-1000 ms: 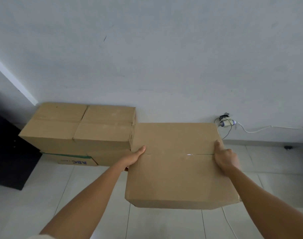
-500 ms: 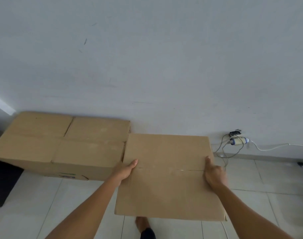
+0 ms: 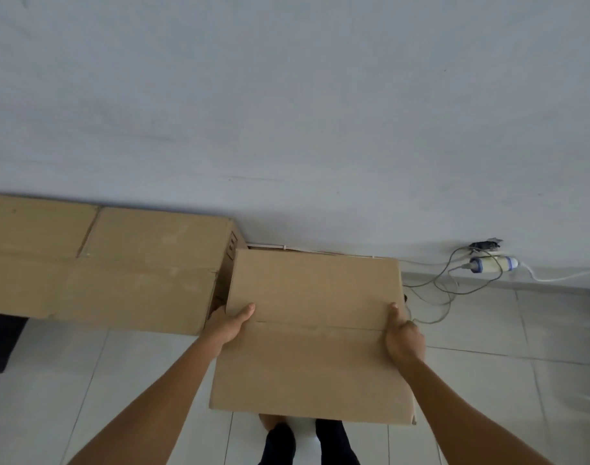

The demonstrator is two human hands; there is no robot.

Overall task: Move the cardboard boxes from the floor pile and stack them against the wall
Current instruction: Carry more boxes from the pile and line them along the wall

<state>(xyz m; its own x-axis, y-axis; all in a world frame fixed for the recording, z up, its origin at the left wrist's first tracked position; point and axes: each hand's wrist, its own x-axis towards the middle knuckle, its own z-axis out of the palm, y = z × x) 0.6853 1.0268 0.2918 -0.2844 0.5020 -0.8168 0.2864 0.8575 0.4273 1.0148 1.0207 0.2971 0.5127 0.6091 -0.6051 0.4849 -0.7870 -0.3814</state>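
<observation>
Box (image 3: 310,360) held off floor between your 2 hands: left hand (image 3: 229,325) wraps left edge, thumb on top; right hand (image 3: 404,337) grips right edge likewise. Wall (image 3: 287,129) straight ahead, gap just right of stacked boxes (image 3: 119,266); left hand nearer stack, likely pinch point.

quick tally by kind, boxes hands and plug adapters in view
cardboard boxes: 3 (held box, plus left wall box and right wall box side by side, judging by the seam)
hands: 2 (left hand, right hand, both gripping the held box)
white plug adapter: 1
total: 6
</observation>
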